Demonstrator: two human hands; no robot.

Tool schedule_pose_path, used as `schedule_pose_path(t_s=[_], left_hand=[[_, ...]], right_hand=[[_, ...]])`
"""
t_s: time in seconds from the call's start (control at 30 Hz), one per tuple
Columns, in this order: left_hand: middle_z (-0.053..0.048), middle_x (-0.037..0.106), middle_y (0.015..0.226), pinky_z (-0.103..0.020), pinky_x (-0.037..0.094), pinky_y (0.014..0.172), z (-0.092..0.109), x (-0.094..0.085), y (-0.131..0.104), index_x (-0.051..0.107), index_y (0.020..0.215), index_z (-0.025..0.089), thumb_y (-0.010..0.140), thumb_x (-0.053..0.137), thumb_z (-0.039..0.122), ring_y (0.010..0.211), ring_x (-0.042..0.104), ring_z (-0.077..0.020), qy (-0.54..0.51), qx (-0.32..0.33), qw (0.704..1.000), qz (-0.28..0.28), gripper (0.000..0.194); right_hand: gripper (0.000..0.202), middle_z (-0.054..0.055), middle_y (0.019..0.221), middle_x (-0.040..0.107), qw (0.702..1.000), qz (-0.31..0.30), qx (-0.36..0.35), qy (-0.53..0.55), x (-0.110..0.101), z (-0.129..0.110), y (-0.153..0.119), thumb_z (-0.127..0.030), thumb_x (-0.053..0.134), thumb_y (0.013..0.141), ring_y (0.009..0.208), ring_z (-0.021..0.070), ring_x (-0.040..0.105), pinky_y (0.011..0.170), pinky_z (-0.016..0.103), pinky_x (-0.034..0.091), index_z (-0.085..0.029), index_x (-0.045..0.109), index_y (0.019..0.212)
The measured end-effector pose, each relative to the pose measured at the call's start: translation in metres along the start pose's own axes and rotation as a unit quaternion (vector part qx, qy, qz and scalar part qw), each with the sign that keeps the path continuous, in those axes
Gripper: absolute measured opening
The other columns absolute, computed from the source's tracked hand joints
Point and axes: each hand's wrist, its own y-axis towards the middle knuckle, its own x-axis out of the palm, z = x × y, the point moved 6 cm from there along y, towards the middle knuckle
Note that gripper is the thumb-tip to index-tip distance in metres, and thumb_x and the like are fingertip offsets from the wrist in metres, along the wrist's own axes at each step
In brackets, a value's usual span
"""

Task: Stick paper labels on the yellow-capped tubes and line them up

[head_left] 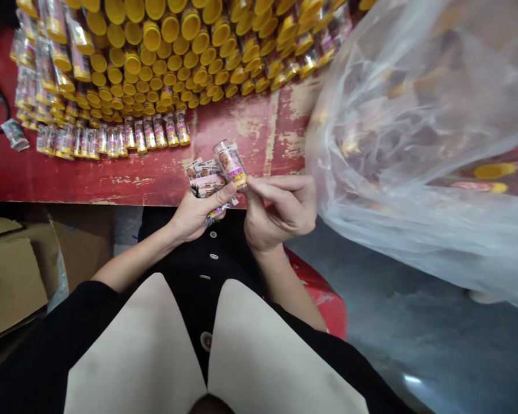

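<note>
My left hand (192, 214) is closed around a bundle of small printed labels (204, 183), with their edges fanned out above the fingers. Its thumb lies against the lower end of a small clear tube (229, 162), which has a printed label with a pink and yellow design. My right hand (280, 213) pinches at that same yellow lower end with thumb and index finger. The tube leans to the left, its clear end pointing away from me, just over the table's near edge. Part of the bundle is hidden by the left hand.
Many similar tubes with yellow caps (168, 63) are piled across the back of the red, worn table (259, 144). A row of tubes (112, 141) fronts the pile. A large translucent plastic bag (397, 115) with tubes inside stands right. Cardboard boxes (15, 270) sit lower left.
</note>
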Motion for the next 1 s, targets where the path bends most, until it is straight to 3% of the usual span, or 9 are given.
schedule_pose_path(t_s=[0.13, 0.23, 0.33, 0.43, 0.53, 0.63, 0.7, 0.8, 1.0], left_hand=[[0.007, 0.054, 0.060, -0.018, 0.030, 0.041, 0.006, -0.014, -0.004, 0.059, 0.074, 0.014, 0.055, 0.093, 0.040, 0.045, 0.043, -0.0019, -0.035, 0.020, 0.999, 0.025, 0.047], [0.008, 0.052, 0.057, -0.018, 0.031, 0.041, 0.016, -0.042, -0.012, 0.057, 0.074, 0.015, 0.058, 0.091, 0.044, 0.043, 0.041, -0.0019, -0.081, 0.057, 0.993, 0.072, 0.047], [0.007, 0.056, 0.060, -0.017, 0.033, 0.041, 0.033, -0.092, -0.028, 0.063, 0.083, 0.016, 0.062, 0.088, 0.049, 0.043, 0.044, -0.0024, -0.128, 0.122, 0.969, 0.171, 0.047], [0.007, 0.059, 0.063, -0.017, 0.033, 0.041, 0.050, -0.148, -0.050, 0.066, 0.089, 0.015, 0.064, 0.087, 0.048, 0.044, 0.047, -0.0024, -0.170, 0.181, 0.932, 0.265, 0.047], [0.005, 0.065, 0.070, -0.016, 0.036, 0.044, 0.066, -0.198, -0.072, 0.067, 0.091, 0.015, 0.065, 0.088, 0.036, 0.047, 0.051, -0.0019, -0.204, 0.236, 0.888, 0.338, 0.039], [0.003, 0.071, 0.080, -0.017, 0.043, 0.053, 0.081, -0.235, -0.087, 0.070, 0.096, 0.017, 0.068, 0.084, 0.024, 0.056, 0.059, -0.0033, -0.224, 0.289, 0.852, 0.374, 0.032], [0.002, 0.074, 0.084, -0.018, 0.048, 0.062, 0.090, -0.249, -0.092, 0.071, 0.096, 0.018, 0.071, 0.080, 0.018, 0.065, 0.064, -0.0049, -0.231, 0.322, 0.836, 0.378, 0.026], [-0.001, 0.076, 0.095, -0.020, 0.052, 0.083, 0.097, -0.253, -0.091, 0.072, 0.096, 0.019, 0.075, 0.075, 0.012, 0.084, 0.070, -0.0081, -0.226, 0.361, 0.825, 0.371, 0.023], [-0.007, 0.075, 0.116, -0.034, 0.045, 0.108, 0.092, -0.207, -0.067, 0.071, 0.110, 0.018, 0.078, 0.075, 0.019, 0.118, 0.066, -0.0199, -0.175, 0.344, 0.881, 0.274, 0.032]], right_hand=[[0.020, 0.001, 0.083, 0.070, 0.998, -0.049, -0.031, 0.018, 0.018, -0.006, 0.002, -0.017, 0.076, 0.081, 0.073, 0.0160, 0.067, 0.066, 0.034, 0.057, -0.029, 0.078, 0.096], [0.019, 0.002, 0.083, 0.071, 0.993, -0.100, -0.047, 0.047, 0.053, -0.017, 0.005, -0.018, 0.075, 0.081, 0.073, 0.0158, 0.067, 0.064, 0.032, 0.057, -0.027, 0.077, 0.098], [0.014, 0.003, 0.082, 0.068, 0.975, -0.169, -0.073, 0.126, 0.118, -0.039, 0.002, -0.019, 0.071, 0.085, 0.075, 0.0152, 0.065, 0.067, 0.031, 0.056, -0.025, 0.075, 0.097], [0.011, 0.003, 0.081, 0.064, 0.947, -0.250, -0.096, 0.176, 0.202, -0.068, -0.014, -0.023, 0.062, 0.092, 0.078, 0.0143, 0.062, 0.069, 0.030, 0.054, -0.023, 0.073, 0.091], [0.017, 0.004, 0.087, 0.062, 0.932, -0.327, -0.089, 0.131, 0.286, -0.086, -0.037, -0.025, 0.055, 0.095, 0.079, 0.0140, 0.060, 0.071, 0.029, 0.052, -0.021, 0.069, 0.087], [0.014, 0.007, 0.099, 0.063, 0.923, -0.376, -0.055, 0.057, 0.339, -0.094, -0.055, -0.025, 0.055, 0.095, 0.079, 0.0138, 0.059, 0.073, 0.030, 0.051, -0.020, 0.067, 0.090], [0.012, 0.008, 0.106, 0.063, 0.917, -0.394, -0.038, 0.054, 0.348, -0.098, -0.063, -0.026, 0.057, 0.094, 0.081, 0.0141, 0.060, 0.075, 0.030, 0.051, -0.020, 0.067, 0.097], [0.019, 0.007, 0.105, 0.064, 0.903, -0.406, -0.011, 0.143, 0.322, -0.101, -0.069, -0.030, 0.053, 0.096, 0.091, 0.0152, 0.062, 0.078, 0.029, 0.052, -0.021, 0.067, 0.104], [0.032, 0.001, 0.084, 0.068, 0.800, -0.486, 0.242, 0.256, 0.251, -0.065, -0.076, -0.047, 0.078, 0.077, 0.071, 0.0107, 0.061, 0.063, 0.024, 0.051, -0.018, 0.069, 0.089]])
